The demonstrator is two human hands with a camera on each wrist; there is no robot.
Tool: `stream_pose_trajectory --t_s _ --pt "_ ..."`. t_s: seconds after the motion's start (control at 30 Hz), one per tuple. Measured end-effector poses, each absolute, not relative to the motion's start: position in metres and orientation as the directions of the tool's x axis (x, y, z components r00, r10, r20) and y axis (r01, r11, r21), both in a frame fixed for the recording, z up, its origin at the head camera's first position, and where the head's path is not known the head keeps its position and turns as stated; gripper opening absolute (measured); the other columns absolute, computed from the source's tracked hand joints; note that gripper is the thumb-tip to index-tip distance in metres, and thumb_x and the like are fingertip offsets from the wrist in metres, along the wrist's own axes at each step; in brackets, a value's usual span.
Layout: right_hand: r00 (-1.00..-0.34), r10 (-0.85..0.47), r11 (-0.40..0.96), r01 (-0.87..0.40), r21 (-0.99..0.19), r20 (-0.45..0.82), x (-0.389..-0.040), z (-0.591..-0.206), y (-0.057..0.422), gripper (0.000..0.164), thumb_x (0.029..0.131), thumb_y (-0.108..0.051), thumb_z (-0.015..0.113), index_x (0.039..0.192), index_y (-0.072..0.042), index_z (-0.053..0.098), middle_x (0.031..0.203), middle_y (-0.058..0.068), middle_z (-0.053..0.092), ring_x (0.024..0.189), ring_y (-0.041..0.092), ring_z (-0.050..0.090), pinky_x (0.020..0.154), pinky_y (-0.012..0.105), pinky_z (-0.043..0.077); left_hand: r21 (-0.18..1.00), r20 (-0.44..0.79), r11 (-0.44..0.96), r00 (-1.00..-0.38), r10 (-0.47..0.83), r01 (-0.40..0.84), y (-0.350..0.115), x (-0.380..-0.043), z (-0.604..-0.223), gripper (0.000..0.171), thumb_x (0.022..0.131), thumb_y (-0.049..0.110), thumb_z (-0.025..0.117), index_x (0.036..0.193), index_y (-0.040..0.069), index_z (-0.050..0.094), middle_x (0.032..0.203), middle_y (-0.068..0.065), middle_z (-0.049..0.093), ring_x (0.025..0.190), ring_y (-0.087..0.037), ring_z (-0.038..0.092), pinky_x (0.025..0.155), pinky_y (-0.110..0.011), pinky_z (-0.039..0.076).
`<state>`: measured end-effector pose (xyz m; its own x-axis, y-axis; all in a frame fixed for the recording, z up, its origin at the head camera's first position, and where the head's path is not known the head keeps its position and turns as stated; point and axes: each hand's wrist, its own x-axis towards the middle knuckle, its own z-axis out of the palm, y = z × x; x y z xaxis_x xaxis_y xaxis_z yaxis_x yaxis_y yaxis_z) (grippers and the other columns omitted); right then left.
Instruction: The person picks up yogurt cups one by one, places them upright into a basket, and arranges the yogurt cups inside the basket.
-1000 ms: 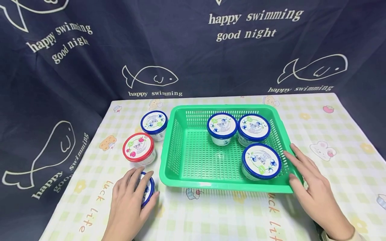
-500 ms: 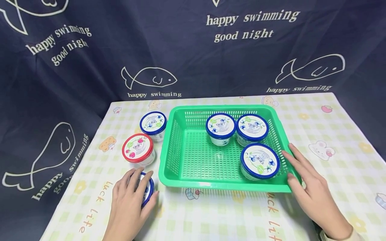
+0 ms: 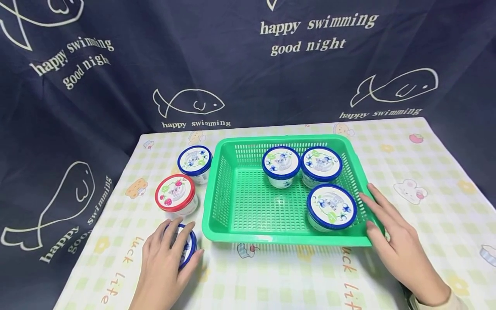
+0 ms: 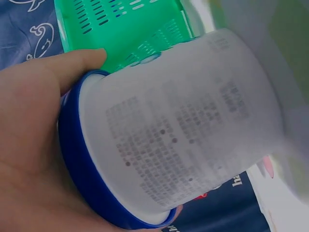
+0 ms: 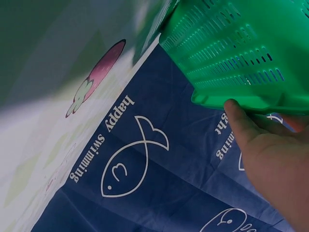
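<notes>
My left hand (image 3: 160, 260) grips a blue-lidded plastic tub (image 3: 190, 249) from above at the front left of the table. In the left wrist view, thumb and fingers curl round the blue lid, and the tub's white side (image 4: 183, 121) with small print faces the camera. A green plastic basket (image 3: 286, 239) stands to the right, with three blue-lidded tubs (image 3: 281, 162) in its right half. On the basket's right rim rests my right hand (image 3: 404, 254), fingers fairly straight. The right wrist view shows a fingertip at the rim of the basket (image 5: 231, 63).
A red-lidded tub (image 3: 176, 194) stands just beyond my left hand, and another blue-lidded tub (image 3: 194, 161) is behind it, close to the basket's left side. A checked cloth (image 3: 271, 280) covers the table. Behind hangs a dark blue curtain (image 3: 248, 77) with fish drawings.
The whole head view has shifted slightly, the basket and tubs drifting a little left. Both hands keep their places on the tub and the basket rim.
</notes>
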<state>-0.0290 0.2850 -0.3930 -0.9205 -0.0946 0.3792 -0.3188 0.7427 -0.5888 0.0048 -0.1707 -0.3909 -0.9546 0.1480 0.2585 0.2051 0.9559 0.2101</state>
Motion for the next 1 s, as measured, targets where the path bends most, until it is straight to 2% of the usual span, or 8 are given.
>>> stream_pose_trajectory --t_s 0.3,0.63,1.0 --pt "-0.920 -0.097 0.743 -0.321 -0.588 0.379 -0.029 -0.391 0.285 0.059 0.094 -0.004 0.056 0.149 -0.021 0.047 0.161 -0.003 0.030 0.145 0.003 0.025 0.107 0.006 0.016 0.218 0.279 0.942 -0.941 0.191 0.256 -0.176 0.001 -0.388 0.060 0.084 0.045 0.075 0.135 0.017 0.059 0.140 -0.015 0.049 0.128 -0.037 0.038 0.091 -0.057 0.031" --pt "-0.924 -0.104 0.745 -0.318 -0.587 0.368 -0.030 -0.392 0.283 0.060 0.094 -0.004 0.056 0.150 -0.021 0.046 0.162 -0.003 0.029 0.146 0.005 0.025 0.108 0.006 0.015 0.260 0.358 0.921 -0.915 0.188 0.291 -0.178 0.003 -0.382 0.060 0.081 0.043 0.076 0.133 0.017 0.062 0.140 -0.016 0.051 0.127 -0.039 0.040 0.093 -0.059 0.030" --pt "-0.925 -0.098 0.752 -0.311 -0.582 0.367 -0.028 -0.394 0.284 0.060 0.094 -0.004 0.056 0.150 -0.022 0.046 0.162 -0.003 0.028 0.146 0.006 0.024 0.108 0.007 0.015 0.274 0.444 0.916 -0.883 0.150 0.293 -0.182 0.006 -0.357 0.060 0.076 0.041 0.078 0.130 0.017 0.065 0.138 -0.011 0.054 0.125 -0.037 0.042 0.089 -0.056 0.030"
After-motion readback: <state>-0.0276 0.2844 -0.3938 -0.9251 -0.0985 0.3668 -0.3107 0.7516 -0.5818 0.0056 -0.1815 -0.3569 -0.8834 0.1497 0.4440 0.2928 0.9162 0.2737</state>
